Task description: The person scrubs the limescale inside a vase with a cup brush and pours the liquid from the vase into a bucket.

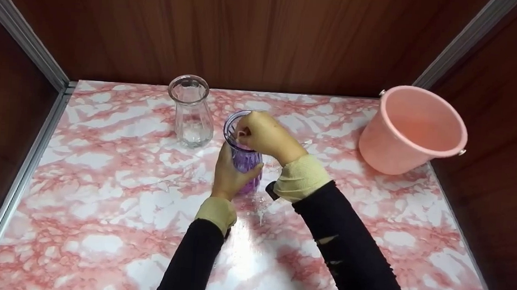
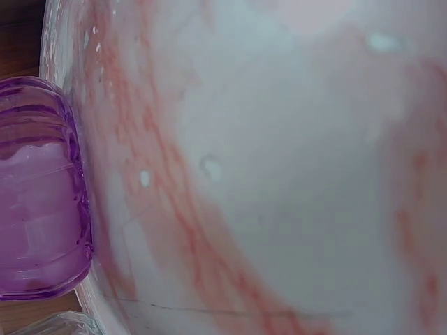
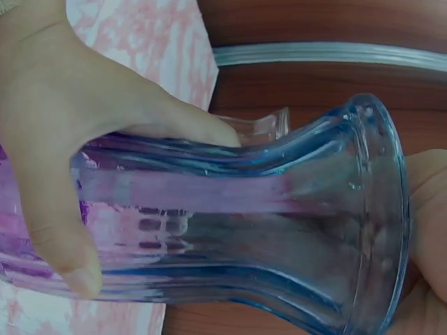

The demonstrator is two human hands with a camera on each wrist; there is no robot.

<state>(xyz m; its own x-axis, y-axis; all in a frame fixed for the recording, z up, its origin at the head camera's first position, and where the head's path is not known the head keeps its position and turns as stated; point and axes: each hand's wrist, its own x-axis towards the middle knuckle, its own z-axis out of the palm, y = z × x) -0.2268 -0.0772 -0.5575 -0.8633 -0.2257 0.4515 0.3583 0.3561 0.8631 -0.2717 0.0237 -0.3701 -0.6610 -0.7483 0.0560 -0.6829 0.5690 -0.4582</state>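
A ribbed glass vase (image 1: 247,162), purple toward its base and bluish at the flared rim, stands on the table. My left hand (image 1: 231,172) grips its body, thumb on one side and fingers on the other; the right wrist view shows this grip too. At the vase's mouth is my right hand (image 1: 264,134), its fingers bent down over and into the opening. Whether those fingertips pinch anything is hidden. Purple liquid seems to fill the lower part of the vase (image 2: 42,216) in the left wrist view. A clear glass vase (image 1: 193,117) stands to the left, touched by neither hand.
A pink bucket (image 1: 390,145) with a wide mouth stands at the back right. Water drops (image 1: 261,204) lie on the pink marbled tabletop (image 1: 97,243) near the purple vase. Brown wood-look panels (image 1: 266,36) close in the back and both sides.
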